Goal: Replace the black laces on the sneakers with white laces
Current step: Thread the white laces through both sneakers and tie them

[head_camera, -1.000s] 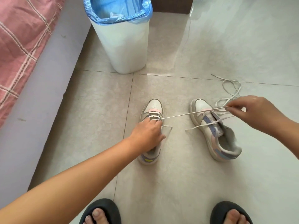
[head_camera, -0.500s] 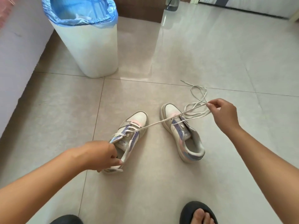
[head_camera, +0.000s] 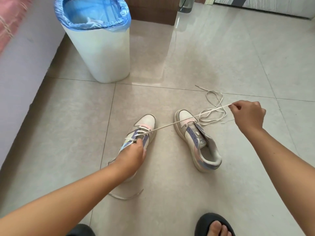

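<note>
**White lace drawn taut from the left sneaker**

Your left hand (head_camera: 132,155) rests on the left white sneaker with lilac and pink panels (head_camera: 144,124), covering its tongue and collar. Its fingers are curled down at the eyelet rows, apparently pinching the shoe's upper or the lacing there; the exact hold is hidden under your knuckles. That shoe stands on the glossy beige tile floor (head_camera: 204,65) with its toe pointing away from you, and a flat white lace (head_camera: 172,124) already crosses its lower eyelets.

Your right hand (head_camera: 247,114) is raised off to the right, thumb and forefinger clamped on the far end of that same lace. The lace runs in a straight, tight line from the left shoe's eyelets, over the toe of the right matching sneaker (head_camera: 197,142), up to your fingertips. The lace's other end trails loose on the tiles near your left forearm.

The right sneaker sits just beside the left one, apart from it, toe away from you, with bare eyelets and an open tongue. A second loose white lace (head_camera: 212,114) lies coiled on the floor beyond its toe, below your right hand.

A white plastic bin with a blue bag liner (head_camera: 100,48) stands behind the shoes. Your black slippers (head_camera: 213,222) show at the bottom edge.
</note>
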`<state>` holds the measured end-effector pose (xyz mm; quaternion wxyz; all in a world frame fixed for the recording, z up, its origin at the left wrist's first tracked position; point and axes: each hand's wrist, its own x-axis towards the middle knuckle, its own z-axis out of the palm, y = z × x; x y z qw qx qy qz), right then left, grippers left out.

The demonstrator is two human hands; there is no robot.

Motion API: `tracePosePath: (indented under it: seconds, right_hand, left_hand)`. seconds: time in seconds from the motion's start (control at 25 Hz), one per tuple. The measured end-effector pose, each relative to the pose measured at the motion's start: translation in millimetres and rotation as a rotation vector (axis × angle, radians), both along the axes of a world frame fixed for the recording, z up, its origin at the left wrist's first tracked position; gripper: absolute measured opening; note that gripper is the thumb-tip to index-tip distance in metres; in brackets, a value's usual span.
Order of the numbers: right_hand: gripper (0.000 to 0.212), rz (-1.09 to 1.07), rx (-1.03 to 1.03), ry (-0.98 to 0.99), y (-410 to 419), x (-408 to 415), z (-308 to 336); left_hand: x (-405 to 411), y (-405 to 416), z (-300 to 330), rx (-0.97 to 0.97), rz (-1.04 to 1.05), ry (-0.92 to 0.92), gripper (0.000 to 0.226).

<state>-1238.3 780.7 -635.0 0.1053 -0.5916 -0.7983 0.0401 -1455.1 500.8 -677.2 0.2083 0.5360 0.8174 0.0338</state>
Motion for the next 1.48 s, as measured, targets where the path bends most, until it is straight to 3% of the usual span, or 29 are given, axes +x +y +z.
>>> tracePosePath:
  seconds: [0.28,0.48,0.56,0.64,0.76,0.88,0.96,1.04,1.16,1.28,1.48]
  right_hand:
    - [0.022,-0.278,-0.332,0.315,14.0,5.2,-0.8]
    - [0.029,-0.692,-0.865,0.854,12.4,5.8,-17.7]
    - [0.031,-0.798,-0.993,1.061,11.5,5.3,-16.6]
    - [0.033,-0.804,-1.026,1.148,12.5,5.8,-14.3]
    - [0.033,-0.814,-1.069,1.130,11.8,2.4,-13.8]
    - [0.030,-0.834,-1.342,1.149,3.0,-18.1,-5.4]
    - [0.034,-0.671,-1.596,1.065,-16.6,-51.6,4.1]
    - [0.035,-0.542,-1.701,0.984,-49.5,-94.7,7.6]
    - [0.016,-0.406,-1.590,1.024,-97.4,-147.4,-3.4]
    - [0.019,-0.258,-1.491,0.942,-130.5,-173.7,-20.9]
    - [0.018,-0.215,-1.391,0.837,-160.2,-195.0,-44.1]
  left_hand:
    - [-22.6,5.6,3.7,0.012,0.349,-0.139,0.029]
    - [-35.6,3.4,-0.1,-0.007,0.438,-0.293,0.024]
    - [-36.8,3.6,0.2,-0.007,0.461,-0.290,0.025]
    - [-39.6,4.4,0.4,-0.011,0.487,-0.301,0.026]
    - [-41.9,4.7,0.9,-0.028,0.501,-0.330,0.027]
    - [-40.9,5.6,1.7,-0.047,0.518,-0.366,0.029]
    - [-41.8,7.0,3.7,-0.048,0.570,-0.414,0.031]
    - [-44.2,7.0,6.4,-0.056,0.631,-0.450,0.035]
    - [-43.1,8.0,14.6,-0.076,0.662,-0.558,0.029]
    - [-42.0,10.0,19.6,-0.076,0.770,-0.727,0.029]
    - [-42.3,7.9,23.7,-0.041,0.790,-0.752,0.040]
